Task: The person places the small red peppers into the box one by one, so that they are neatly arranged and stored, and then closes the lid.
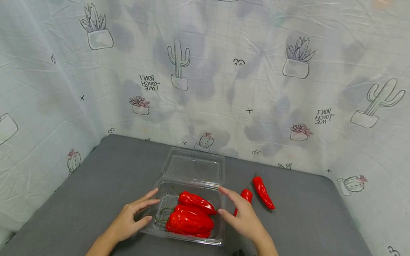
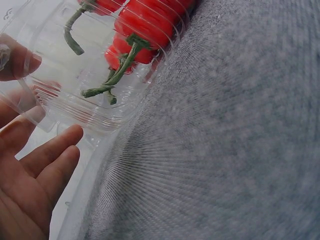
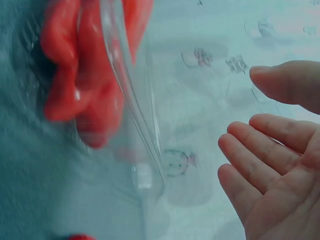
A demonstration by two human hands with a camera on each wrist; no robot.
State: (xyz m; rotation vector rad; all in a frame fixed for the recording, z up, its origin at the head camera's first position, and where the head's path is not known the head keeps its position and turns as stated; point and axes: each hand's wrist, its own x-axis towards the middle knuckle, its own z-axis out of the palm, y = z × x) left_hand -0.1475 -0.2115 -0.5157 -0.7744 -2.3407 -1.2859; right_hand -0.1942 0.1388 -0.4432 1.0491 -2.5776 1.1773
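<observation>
A clear plastic clamshell container (image 1: pixel 199 238) lies on the table, its lid (image 1: pixel 194 169) folded back toward the wall. Several red peppers (image 1: pixel 190 221) with green stems lie side by side in its base. At the left rim is my left hand (image 1: pixel 127 220), fingers spread and fingertips right at the plastic; some fingers show through the clear wall in the left wrist view. My right hand (image 1: pixel 247 222) is beside the right rim with its fingers extended. In the right wrist view its palm (image 3: pixel 290 195) faces the container and holds nothing.
Two more red peppers lie on the grey table (image 1: pixel 304 225) to the right: one (image 1: pixel 263 193) farther out, the other (image 1: pixel 246 194) partly hidden behind my right hand. A white cactus-print sheet (image 1: pixel 212 69) hangs around the back and sides.
</observation>
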